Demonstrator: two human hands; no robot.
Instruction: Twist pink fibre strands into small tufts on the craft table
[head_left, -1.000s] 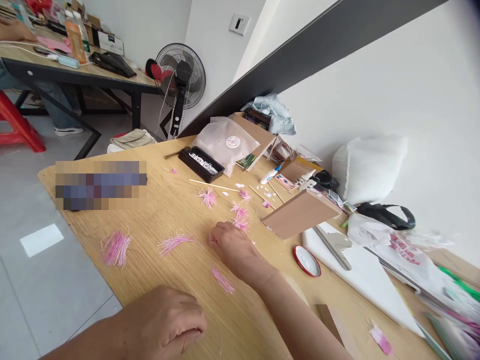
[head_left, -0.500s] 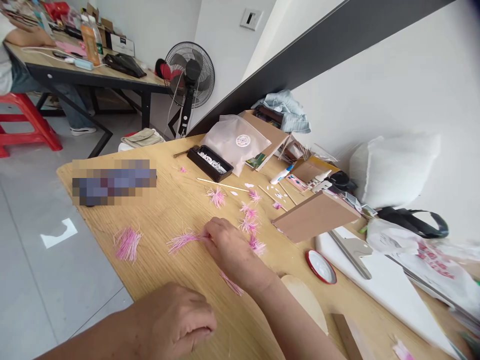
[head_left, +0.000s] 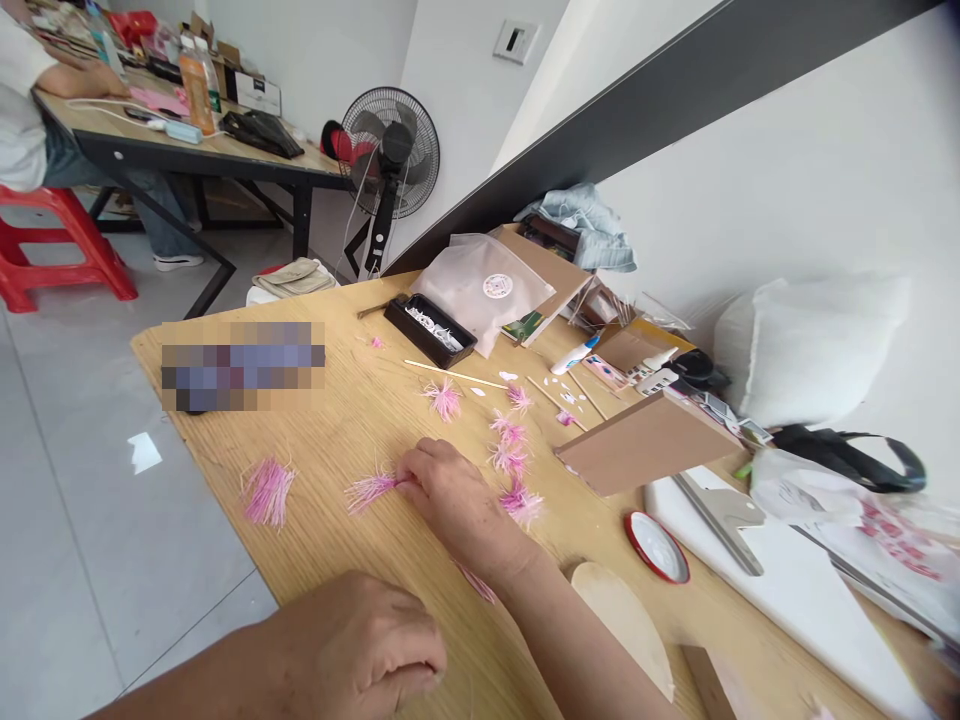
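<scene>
My right hand is closed, thumb and fingers pinching one end of a small bundle of pink and white threads, whose loose ends fan out to the left over the table. Nearer to me my left hand is curled with its fingers pressed together, and what lies inside them is hidden. A larger thread bundle rests to the left. Past my right hand several fluffy pink thread tufts lie in a rough row. Another pink strand bundle shows partly under my right forearm.
A black box of white pieces, thin sticks and a glue bottle lie farther back. To the right are an upright cardboard panel, a red-rimmed lid, a round wooden disc and a clipboard. A person sits at another table.
The whole view has shifted slightly, moving everything a little to the right in the picture. My right hand covers slightly more of the pinched bundle; my left hand stays curled.
</scene>
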